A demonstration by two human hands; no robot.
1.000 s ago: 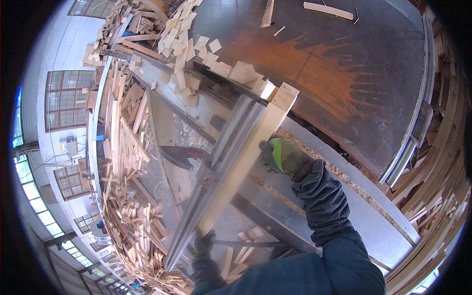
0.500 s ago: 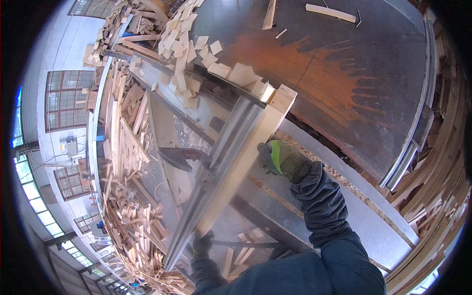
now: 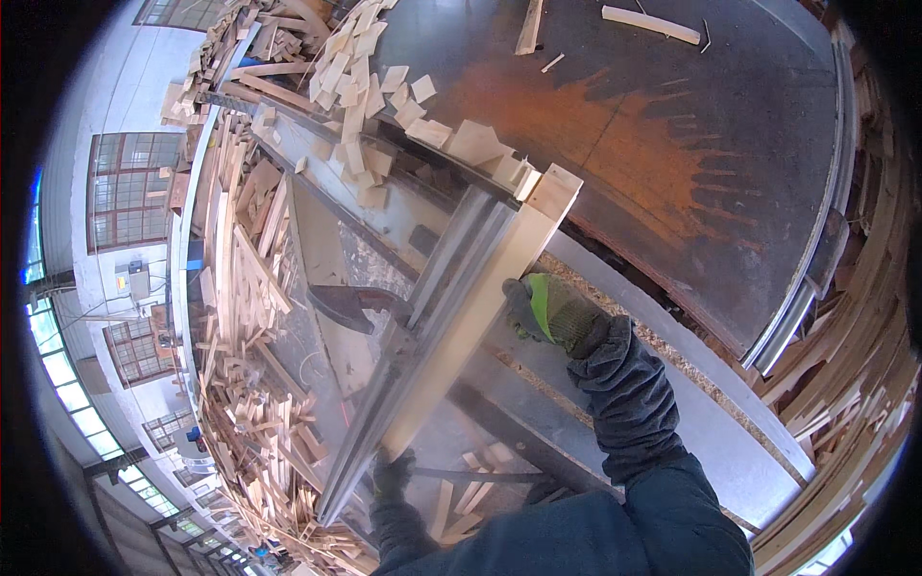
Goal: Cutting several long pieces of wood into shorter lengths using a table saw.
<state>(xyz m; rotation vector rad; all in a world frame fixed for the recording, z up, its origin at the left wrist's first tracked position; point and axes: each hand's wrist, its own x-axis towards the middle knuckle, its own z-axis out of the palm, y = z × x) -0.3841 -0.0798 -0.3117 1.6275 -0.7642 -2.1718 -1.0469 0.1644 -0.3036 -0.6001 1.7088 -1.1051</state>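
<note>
A dark table (image 3: 749,115) with a rusty patch stands at the far right, and loose wood blocks (image 3: 474,143) crowd its left edge. Wood scraps (image 3: 252,240) heap up on the left. A grey metal rail (image 3: 447,259) runs right alongside the left side of the beam (image 3: 471,317).

The beam is pale, straight and square-ended, slanting from near left to far right.

The right hand (image 3: 544,307), gloved, sits bent against its right side; the left hand (image 3: 392,473) is at its near end. Whether either grips it, I cannot tell.
</note>
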